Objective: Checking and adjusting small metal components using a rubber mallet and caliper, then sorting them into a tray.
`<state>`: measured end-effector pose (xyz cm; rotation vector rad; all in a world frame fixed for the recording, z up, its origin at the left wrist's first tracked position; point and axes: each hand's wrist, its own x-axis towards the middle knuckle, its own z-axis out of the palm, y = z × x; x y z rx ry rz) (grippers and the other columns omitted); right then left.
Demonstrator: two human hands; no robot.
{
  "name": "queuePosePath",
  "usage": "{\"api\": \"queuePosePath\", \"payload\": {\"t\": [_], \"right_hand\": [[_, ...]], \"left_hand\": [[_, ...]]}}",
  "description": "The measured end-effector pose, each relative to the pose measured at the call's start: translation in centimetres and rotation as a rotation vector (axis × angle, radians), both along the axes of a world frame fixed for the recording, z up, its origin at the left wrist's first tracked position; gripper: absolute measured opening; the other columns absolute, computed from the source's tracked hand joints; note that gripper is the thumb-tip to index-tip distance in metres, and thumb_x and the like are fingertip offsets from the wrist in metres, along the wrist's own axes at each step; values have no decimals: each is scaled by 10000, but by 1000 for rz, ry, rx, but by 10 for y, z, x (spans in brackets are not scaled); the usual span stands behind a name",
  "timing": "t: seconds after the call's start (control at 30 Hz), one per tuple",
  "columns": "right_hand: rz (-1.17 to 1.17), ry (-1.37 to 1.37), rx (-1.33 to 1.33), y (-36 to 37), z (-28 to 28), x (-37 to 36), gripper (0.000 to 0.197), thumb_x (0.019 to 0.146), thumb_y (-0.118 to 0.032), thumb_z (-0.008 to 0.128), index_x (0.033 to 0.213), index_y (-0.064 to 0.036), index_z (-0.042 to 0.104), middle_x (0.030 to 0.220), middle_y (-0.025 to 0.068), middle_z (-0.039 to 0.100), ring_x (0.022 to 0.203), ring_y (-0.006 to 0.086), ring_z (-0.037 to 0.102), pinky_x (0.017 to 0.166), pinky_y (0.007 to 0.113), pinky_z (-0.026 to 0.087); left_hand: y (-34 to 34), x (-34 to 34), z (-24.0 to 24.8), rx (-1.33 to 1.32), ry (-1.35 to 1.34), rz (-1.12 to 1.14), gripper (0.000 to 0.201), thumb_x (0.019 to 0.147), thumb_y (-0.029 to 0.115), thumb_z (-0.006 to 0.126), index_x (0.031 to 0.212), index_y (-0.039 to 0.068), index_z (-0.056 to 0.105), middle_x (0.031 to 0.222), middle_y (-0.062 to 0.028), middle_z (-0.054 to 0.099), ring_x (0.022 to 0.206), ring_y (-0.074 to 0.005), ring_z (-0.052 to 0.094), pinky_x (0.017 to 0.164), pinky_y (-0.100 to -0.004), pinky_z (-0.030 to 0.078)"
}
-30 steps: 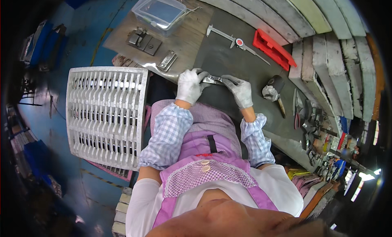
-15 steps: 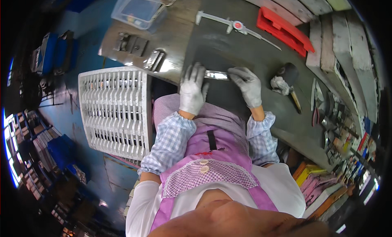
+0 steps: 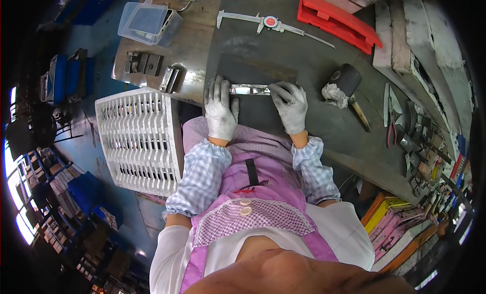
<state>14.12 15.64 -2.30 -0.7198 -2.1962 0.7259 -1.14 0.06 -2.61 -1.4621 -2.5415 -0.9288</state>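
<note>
A shiny, narrow metal strip (image 3: 250, 90) lies crosswise on a dark sheet (image 3: 253, 66) on the bench in front of me. My left hand (image 3: 220, 109), in a pale grey glove, has its fingers stretched out flat at the strip's left end, thumb apart. At the right end, my gloved right hand (image 3: 290, 107) has bent fingers closed on the strip's tip. The fingers hide both ends of the strip. Beyond the hands lies a dial caliper (image 3: 271, 22).
A red case (image 3: 338, 23) is at the far right. Right of my hands lie a black-headed mallet (image 3: 345, 80), a white crumpled rag (image 3: 334, 95) and pliers (image 3: 391, 133). A white slatted crate (image 3: 177, 142), metal blocks (image 3: 151, 64) and a clear plastic box (image 3: 152, 24) are leftward.
The whole view has shifted, so bench and hands appear farther left. More of the metal strip shows between my hands, which stay at its two ends.
</note>
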Motion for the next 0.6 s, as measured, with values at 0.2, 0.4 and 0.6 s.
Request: {"api": "queuePosePath", "payload": {"t": [0.2,0.4,0.6], "right_hand": [[-297,105,-558,14,57,23,342,932,-96,734,1262,-13,704,1100,97,728,1046,174,673,972,340,513],[-455,-463,186,121,-12,168,407,954,-190,611,1344,-85,657,1222,153,693,1092,354,663,943,437,526],[-333,-90,-785,71,39,116,331,896,-225,746,1171,-50,691,822,29,633,736,188,618,685,336,517]], "left_hand": [[0,-6,42,-50,16,42,497,921,193,673,1383,64,541,1398,-196,562,1247,-391,578,1020,-498,499],[10,12,82,-150,-183,-60,235,880,283,777,979,92,683,849,-136,723,761,-337,709,656,-423,575],[-30,-2,109,22,-448,-98,288,845,255,816,854,25,644,782,-181,683,757,-382,697,680,-445,560]]}}
